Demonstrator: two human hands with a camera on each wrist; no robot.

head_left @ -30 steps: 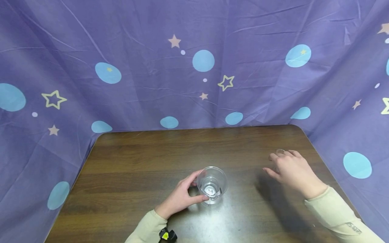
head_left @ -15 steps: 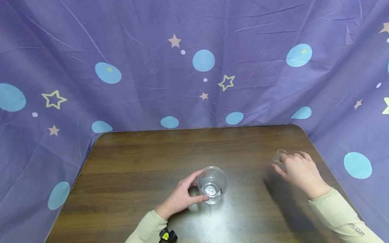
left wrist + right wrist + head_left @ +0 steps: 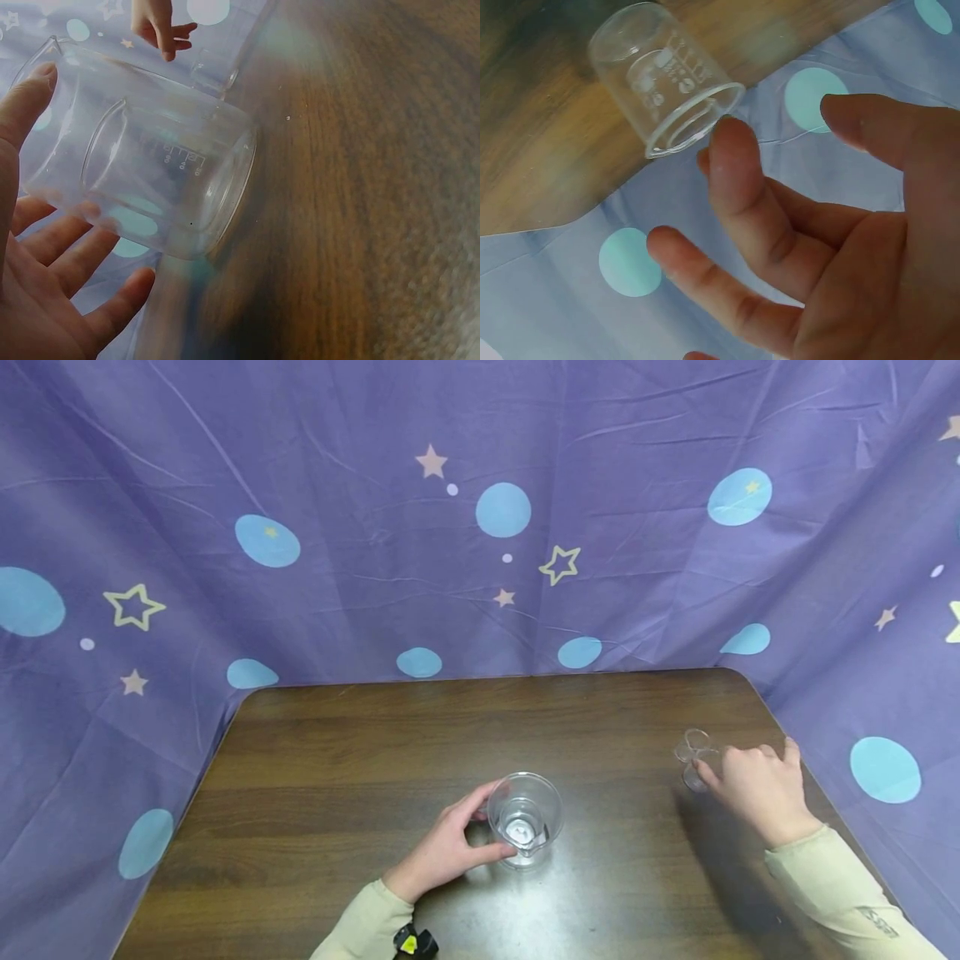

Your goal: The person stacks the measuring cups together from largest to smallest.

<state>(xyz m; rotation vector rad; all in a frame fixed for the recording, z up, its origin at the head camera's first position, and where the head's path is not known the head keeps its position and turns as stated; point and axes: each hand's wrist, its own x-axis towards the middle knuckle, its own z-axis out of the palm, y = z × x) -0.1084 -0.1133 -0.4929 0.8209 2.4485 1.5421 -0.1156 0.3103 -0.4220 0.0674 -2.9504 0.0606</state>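
Note:
A large clear glass beaker stands on the table, and my left hand grips it from the left. In the left wrist view, the thumb is on the rim and the fingers lie along the far side. A smaller spouted rim and measuring marks show inside this glass. At the right, two small clear beakers, the rear one and the front one, stand close together. My right hand is beside them, its thumb overlapping the front one. In the right wrist view, the fingertips are near a small beaker's rim, thumb apart.
The brown wooden table has rounded far corners and edges on three visible sides. A purple curtain with stars and blue dots surrounds it. A black strap with a yellow mark is on the left wrist.
My right hand has shifted right and slightly nearer me, uncovering the two small beakers. My left hand and the large beaker have kept their place.

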